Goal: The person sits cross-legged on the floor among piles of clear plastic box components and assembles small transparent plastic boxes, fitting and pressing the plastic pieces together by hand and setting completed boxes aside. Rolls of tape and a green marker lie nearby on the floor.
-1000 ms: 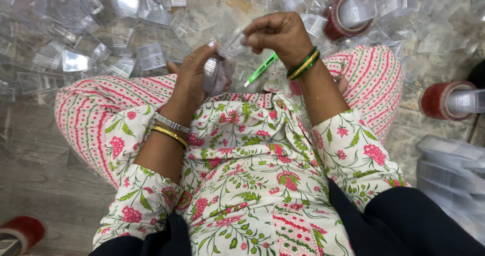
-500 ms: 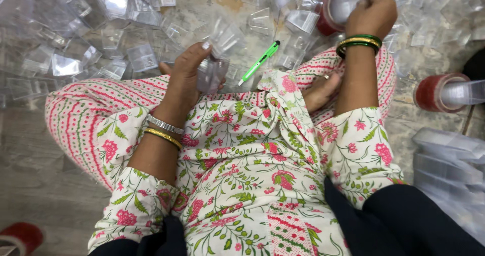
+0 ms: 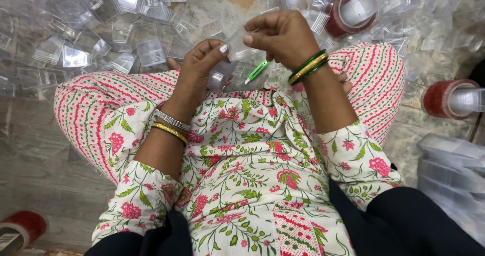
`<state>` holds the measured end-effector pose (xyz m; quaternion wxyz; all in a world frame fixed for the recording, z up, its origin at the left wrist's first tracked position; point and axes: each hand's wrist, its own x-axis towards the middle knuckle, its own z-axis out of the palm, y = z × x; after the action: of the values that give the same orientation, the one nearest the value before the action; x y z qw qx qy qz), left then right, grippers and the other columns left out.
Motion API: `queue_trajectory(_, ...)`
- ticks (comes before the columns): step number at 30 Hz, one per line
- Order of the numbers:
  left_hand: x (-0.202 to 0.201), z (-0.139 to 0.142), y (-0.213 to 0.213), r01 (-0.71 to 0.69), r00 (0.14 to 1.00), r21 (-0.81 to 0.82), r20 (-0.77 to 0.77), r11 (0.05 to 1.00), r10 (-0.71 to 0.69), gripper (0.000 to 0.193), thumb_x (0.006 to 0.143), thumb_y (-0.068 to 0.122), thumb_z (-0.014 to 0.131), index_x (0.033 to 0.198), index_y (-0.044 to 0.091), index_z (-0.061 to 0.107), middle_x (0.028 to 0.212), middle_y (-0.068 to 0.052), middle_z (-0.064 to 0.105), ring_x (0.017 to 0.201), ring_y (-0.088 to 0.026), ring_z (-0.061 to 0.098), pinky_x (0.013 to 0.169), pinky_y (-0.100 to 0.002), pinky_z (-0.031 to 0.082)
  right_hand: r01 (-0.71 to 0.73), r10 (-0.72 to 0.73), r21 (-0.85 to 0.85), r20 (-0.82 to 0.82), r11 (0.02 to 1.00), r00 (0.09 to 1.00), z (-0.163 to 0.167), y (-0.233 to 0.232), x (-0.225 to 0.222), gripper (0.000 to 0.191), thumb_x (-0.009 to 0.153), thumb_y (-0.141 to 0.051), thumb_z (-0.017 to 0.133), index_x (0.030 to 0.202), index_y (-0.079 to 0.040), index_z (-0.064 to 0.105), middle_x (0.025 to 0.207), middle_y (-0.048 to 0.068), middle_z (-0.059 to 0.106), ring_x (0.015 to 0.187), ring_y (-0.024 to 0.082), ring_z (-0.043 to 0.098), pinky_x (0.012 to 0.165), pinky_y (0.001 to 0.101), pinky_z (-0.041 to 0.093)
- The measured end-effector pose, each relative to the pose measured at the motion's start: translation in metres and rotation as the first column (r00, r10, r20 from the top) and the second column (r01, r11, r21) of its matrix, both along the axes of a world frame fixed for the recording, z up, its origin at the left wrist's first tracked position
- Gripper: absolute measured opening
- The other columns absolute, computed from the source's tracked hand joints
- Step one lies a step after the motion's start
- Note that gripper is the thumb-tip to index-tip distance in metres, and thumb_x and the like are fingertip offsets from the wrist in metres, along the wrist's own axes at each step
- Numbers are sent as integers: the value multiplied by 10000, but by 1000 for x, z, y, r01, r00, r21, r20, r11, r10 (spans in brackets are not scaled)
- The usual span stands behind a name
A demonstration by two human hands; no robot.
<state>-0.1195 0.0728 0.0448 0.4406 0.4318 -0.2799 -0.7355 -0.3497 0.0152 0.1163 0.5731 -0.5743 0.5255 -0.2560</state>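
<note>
I sit cross-legged in floral clothes. My left hand (image 3: 198,73) grips a small clear plastic box (image 3: 220,75) over my lap. My right hand (image 3: 283,36), with green and gold bangles on the wrist, pinches another clear plastic piece (image 3: 236,39) just above that box, the two hands nearly touching. A green cutter (image 3: 257,70) lies on my lap below the right hand.
Several clear plastic boxes (image 3: 150,51) lie scattered on the floor ahead. Red tape rolls stand at the top right (image 3: 337,14), right (image 3: 438,99) and bottom left (image 3: 24,226). A stack of clear boxes (image 3: 454,172) sits at the right.
My right hand reached out to the pile by the top-right tape roll, then came back over my lap with a clear piece. The left hand stayed holding its box.
</note>
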Motion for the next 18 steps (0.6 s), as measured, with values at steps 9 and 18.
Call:
queue_trajectory(9,-4,6,0,29,977,-128,214,991,-1,246,944,190,754,1144,67,680,1031,22,701,926,-59,604,890,-216,455,65,-67,19,319,998,945,-4,5,-6,185,902,-9,773,1076,41,732,890,93,788,618,52,644,521,185,470)
queue_trajectory(18,-4,6,1,41,952,-191,306,981,20,279,922,196,784,1146,61,684,1024,18,718,952,-66,608,987,-227,415,347,-288,-213,264,913,921,-46,-10,-46,112,914,23,803,998,-31,750,856,42,762,670,66,680,522,215,502)
